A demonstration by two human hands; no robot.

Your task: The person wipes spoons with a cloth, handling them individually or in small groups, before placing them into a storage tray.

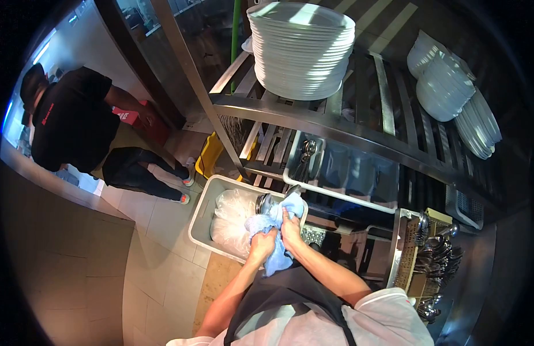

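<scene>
My left hand (263,243) is closed on a light blue cloth (278,262), bunched over the right side of a grey-white tub (199,222). Slightly farther forward, my right hand (289,228) grips the same cloth, thumb on top. Shiny metal pieces that look like cutlery (263,203) show just beyond the cloth, partly covered by it; whether either hand also holds some of them is hidden. A clear plastic bag (231,222) with pale contents fills the left part of the tub.
A metal rack (336,124) carries a tall stack of white plates (301,52) and white bowls (446,86). Below is a divided tray (359,173) with spoons (307,153). Cutlery (437,256) fills baskets at right. A co-worker (76,115) bends at left near a yellow bucket (209,155).
</scene>
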